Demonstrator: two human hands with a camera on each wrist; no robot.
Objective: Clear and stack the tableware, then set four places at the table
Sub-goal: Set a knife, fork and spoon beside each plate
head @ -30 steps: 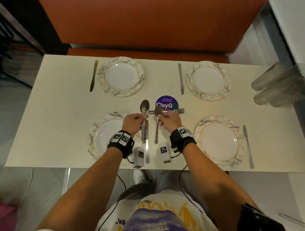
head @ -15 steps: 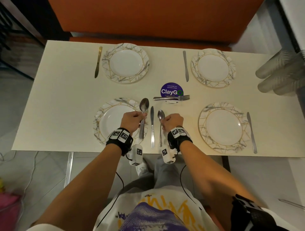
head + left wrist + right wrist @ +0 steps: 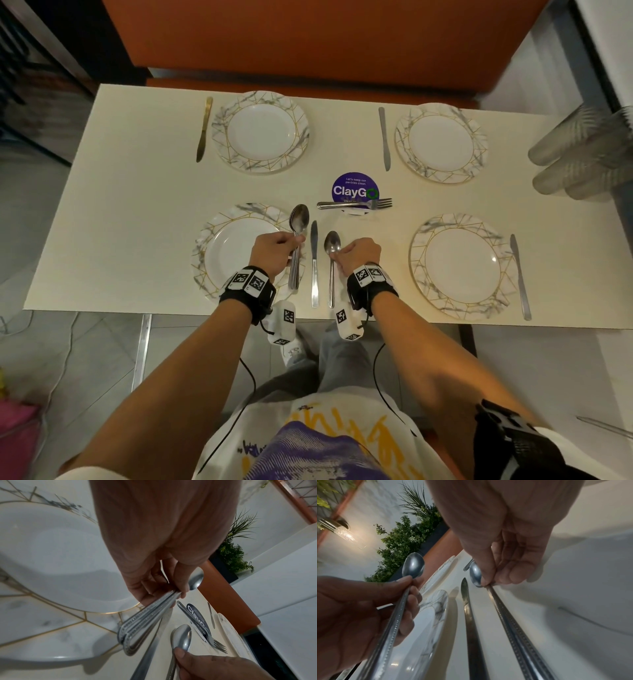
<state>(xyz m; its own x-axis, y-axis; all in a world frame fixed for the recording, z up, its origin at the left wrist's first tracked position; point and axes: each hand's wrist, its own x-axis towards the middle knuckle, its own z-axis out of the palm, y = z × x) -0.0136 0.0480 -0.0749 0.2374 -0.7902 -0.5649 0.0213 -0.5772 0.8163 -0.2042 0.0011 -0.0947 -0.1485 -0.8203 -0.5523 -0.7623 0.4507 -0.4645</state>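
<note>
Both hands are holding spoons at the near edge of the table [image 3: 137, 205]. Left hand [image 3: 274, 253] grips a bundle of spoons [image 3: 298, 236] by the handles, fingers curled round them; the left wrist view shows several beaded handles stacked together, and the bowls point away from the person, above the right rim of the near left plate [image 3: 219, 253]. Right hand [image 3: 359, 253] pinches a single spoon [image 3: 332, 260] at the neck between thumb and fingertips; this spoon lies along the table with its handle toward the person. Between the two hands a knife [image 3: 314, 263] lies flat on the table, just beside the single spoon and parallel to it.

Further away, forks [image 3: 356, 204] lie across the lower edge of a round purple ClayGo sticker [image 3: 354, 188]. Near right plate [image 3: 462, 265] has a knife [image 3: 520, 274] on its right side. Far left plate [image 3: 260, 132] has a gold knife [image 3: 204, 128] on its left, and the far right plate [image 3: 442, 142] has a silver knife [image 3: 385, 138] on its left. Clear plastic cups [image 3: 582, 154], lying on their sides, show at the right edge of the table.
</note>
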